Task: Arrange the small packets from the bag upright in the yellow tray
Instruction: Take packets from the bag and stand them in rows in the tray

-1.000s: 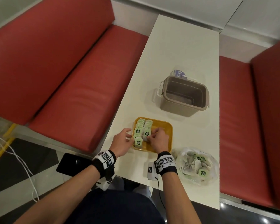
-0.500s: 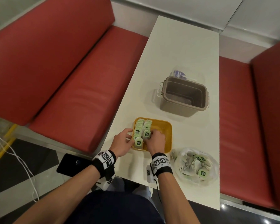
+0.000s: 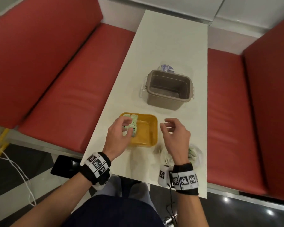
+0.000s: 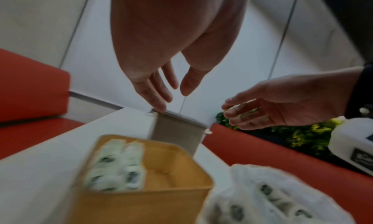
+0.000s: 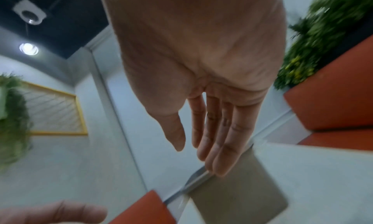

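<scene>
The yellow tray sits near the table's front edge, with two rows of green-and-white packets standing upright along its left side. My left hand hovers above those rows, fingers relaxed and holding nothing. My right hand is lifted just right of the tray, fingers loosely spread and empty. The clear plastic bag of packets lies under and behind my right wrist, partly hidden. In the left wrist view the tray, the packets and the bag show blurred.
An empty grey-brown tub stands behind the tray, with a clear lid behind it. Red bench seats flank the narrow white table. A black phone lies off the table's left front corner.
Both hands have lifted off the packets in the tray. My right hand moved right, out of the tray; the left rose above the rows. The packets stay standing.
</scene>
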`<state>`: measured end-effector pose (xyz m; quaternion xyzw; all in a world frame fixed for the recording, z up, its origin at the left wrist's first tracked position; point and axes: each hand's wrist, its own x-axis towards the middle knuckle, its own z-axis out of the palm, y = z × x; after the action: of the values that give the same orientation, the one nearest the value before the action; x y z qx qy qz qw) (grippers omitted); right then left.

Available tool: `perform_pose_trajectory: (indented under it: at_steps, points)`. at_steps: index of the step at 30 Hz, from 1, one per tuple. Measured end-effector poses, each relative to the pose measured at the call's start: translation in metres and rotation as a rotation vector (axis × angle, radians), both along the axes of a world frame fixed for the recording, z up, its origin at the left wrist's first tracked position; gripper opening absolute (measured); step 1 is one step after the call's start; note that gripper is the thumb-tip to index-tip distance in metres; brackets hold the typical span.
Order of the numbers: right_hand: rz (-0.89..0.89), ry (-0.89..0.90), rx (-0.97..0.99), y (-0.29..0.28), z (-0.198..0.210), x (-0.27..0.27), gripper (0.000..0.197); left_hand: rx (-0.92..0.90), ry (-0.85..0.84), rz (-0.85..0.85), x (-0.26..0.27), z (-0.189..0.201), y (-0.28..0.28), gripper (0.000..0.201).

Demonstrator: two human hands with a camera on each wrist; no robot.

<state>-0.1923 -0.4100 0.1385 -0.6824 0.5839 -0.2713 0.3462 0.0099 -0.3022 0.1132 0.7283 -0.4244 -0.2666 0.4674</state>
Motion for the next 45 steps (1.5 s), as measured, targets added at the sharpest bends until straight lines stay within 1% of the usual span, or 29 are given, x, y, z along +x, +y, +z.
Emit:
perform_pose_trajectory:
  at_steps: [2, 4, 6, 9, 11, 13, 14, 16, 18, 21, 24, 25, 29, 31, 32, 35, 36, 40, 45]
  points:
    - [-0.035, -0.041, -0.019, -0.002, 0.018, -0.042, 0.010, -0.039, 0.004, -0.088, -0.030, 0.014, -0.006, 0.027]
    - [-0.037, -0.011, -0.019, -0.004, 0.019, -0.078, 0.008, -0.033, -0.022, -0.191, -0.060, 0.015, -0.013, 0.023]
    - [-0.010, 0.082, 0.000, -0.006, 0.002, -0.108, 0.008, 0.011, -0.059, -0.286, -0.089, 0.006, -0.018, 0.017]
    - [0.120, 0.284, 0.056, -0.005, -0.031, -0.136, 0.013, 0.132, -0.126, -0.379, -0.128, -0.014, -0.019, 0.015]
    - [0.241, 0.458, 0.088, -0.003, -0.046, -0.141, 0.025, 0.231, -0.202, -0.399, -0.151, -0.027, -0.017, 0.022]
    - [0.388, 0.651, 0.076, 0.001, -0.055, -0.139, 0.038, 0.307, -0.287, -0.400, -0.168, -0.040, -0.015, 0.032]
    - [0.459, 0.723, 0.042, 0.001, -0.059, -0.138, 0.044, 0.323, -0.336, -0.390, -0.174, -0.046, -0.015, 0.036]
    - [0.560, 0.807, -0.030, -0.001, -0.065, -0.137, 0.052, 0.342, -0.419, -0.367, -0.181, -0.055, -0.015, 0.047]
    - [0.618, 0.869, -0.069, -0.005, -0.068, -0.136, 0.052, 0.367, -0.444, -0.353, -0.186, -0.062, -0.015, 0.059]
    - [0.677, 0.943, -0.108, -0.010, -0.067, -0.133, 0.044, 0.383, -0.377, -0.338, -0.191, -0.067, -0.014, 0.071]
    - [0.688, 0.933, -0.109, -0.015, -0.064, -0.134, 0.036, 0.375, -0.310, -0.319, -0.192, -0.066, -0.014, 0.076]
    - [0.691, 0.925, -0.099, -0.017, -0.064, -0.136, 0.038, 0.370, -0.294, -0.315, -0.192, -0.065, -0.014, 0.077]
    - [0.711, 0.903, -0.040, -0.018, -0.061, -0.142, 0.059, 0.370, -0.214, -0.303, -0.192, -0.064, -0.013, 0.085]
    - [0.721, 0.879, -0.007, -0.017, -0.059, -0.145, 0.062, 0.388, -0.172, -0.304, -0.193, -0.062, -0.012, 0.090]
    - [0.721, 0.862, 0.010, -0.017, -0.058, -0.146, 0.059, 0.390, -0.162, -0.308, -0.193, -0.061, -0.011, 0.092]
    - [0.694, 0.792, 0.051, -0.020, -0.056, -0.149, 0.039, 0.390, -0.157, -0.324, -0.193, -0.060, -0.010, 0.097]
    - [0.676, 0.767, 0.059, -0.020, -0.055, -0.149, 0.035, 0.392, -0.155, -0.325, -0.193, -0.061, -0.010, 0.098]
    - [0.551, 0.640, 0.061, -0.018, -0.050, -0.155, 0.038, 0.399, -0.152, -0.336, -0.191, -0.061, -0.010, 0.101]
    - [0.414, 0.450, -0.027, -0.012, -0.036, -0.169, 0.032, 0.384, -0.156, -0.350, -0.186, -0.061, -0.010, 0.099]
